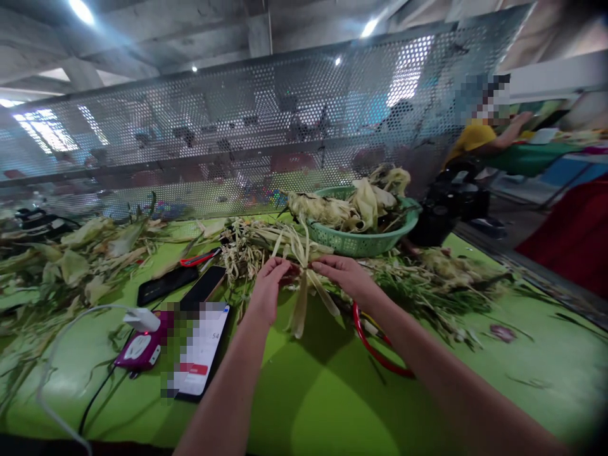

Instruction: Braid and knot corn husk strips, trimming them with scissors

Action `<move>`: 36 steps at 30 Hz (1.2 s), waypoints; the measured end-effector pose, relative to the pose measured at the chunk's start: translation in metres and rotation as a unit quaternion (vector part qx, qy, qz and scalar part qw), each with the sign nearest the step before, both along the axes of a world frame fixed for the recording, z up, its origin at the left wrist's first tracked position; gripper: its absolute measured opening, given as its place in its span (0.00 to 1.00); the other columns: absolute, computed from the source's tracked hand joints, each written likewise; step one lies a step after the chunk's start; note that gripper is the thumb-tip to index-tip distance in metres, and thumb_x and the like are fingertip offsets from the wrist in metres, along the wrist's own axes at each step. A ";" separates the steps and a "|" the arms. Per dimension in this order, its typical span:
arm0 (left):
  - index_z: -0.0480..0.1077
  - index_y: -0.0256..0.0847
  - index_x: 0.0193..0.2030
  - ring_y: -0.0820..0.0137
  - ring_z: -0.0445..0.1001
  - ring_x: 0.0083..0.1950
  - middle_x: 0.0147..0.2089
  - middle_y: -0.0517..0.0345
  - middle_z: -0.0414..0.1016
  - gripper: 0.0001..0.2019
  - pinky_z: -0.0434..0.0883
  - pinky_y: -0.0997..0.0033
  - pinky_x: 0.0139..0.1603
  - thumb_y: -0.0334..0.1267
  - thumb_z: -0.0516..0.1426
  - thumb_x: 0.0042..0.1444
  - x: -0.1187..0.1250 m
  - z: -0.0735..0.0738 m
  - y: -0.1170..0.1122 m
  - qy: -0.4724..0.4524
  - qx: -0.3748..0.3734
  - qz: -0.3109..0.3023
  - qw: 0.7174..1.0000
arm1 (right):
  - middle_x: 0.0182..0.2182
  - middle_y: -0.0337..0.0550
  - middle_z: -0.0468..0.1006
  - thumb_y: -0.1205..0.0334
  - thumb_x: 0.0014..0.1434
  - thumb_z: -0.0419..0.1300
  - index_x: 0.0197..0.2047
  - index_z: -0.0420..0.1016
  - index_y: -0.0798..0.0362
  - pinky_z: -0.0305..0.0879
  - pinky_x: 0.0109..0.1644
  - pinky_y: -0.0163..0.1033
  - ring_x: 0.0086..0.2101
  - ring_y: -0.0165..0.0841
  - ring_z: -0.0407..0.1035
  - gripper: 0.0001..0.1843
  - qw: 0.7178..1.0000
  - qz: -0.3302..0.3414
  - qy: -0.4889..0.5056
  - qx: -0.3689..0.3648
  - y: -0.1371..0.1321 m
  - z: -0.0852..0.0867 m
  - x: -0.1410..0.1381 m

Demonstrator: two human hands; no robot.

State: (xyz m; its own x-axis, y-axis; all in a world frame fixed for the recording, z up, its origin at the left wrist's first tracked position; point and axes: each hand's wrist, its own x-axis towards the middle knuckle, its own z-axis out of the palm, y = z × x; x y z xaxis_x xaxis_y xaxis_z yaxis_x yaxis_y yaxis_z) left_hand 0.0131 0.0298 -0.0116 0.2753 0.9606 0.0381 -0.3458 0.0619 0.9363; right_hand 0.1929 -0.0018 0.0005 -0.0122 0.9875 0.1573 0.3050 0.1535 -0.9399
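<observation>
My left hand point(266, 288) and my right hand point(346, 273) meet over the green table point(327, 392), both pinching a bundle of dried corn husk strips point(304, 278). The strips fan out above the fingers and hang down below them to the table. A red ring point(375, 351) lies on the table under my right wrist. Behind the hands lies a loose heap of husk strips point(247, 247).
A green basket point(365, 239) full of husks stands behind the hands. Left of them lie a lit phone point(202, 354), two dark phones point(166, 286), a purple charger with white plug point(141, 345) and red-handled scissors point(197, 258). Husk litter covers both sides. A perforated metal screen point(237, 126) backs the table; a person in yellow point(475, 142) sits at far right.
</observation>
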 end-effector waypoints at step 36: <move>0.69 0.38 0.29 0.76 0.64 0.26 0.25 0.63 0.68 0.08 0.62 0.75 0.29 0.41 0.58 0.48 0.007 -0.006 -0.003 0.101 0.036 0.009 0.994 | 0.25 0.36 0.71 0.54 0.58 0.56 0.31 0.74 0.52 0.57 0.34 0.34 0.29 0.31 0.63 0.11 0.985 0.020 -0.148 0.087 -0.009 0.002 -0.006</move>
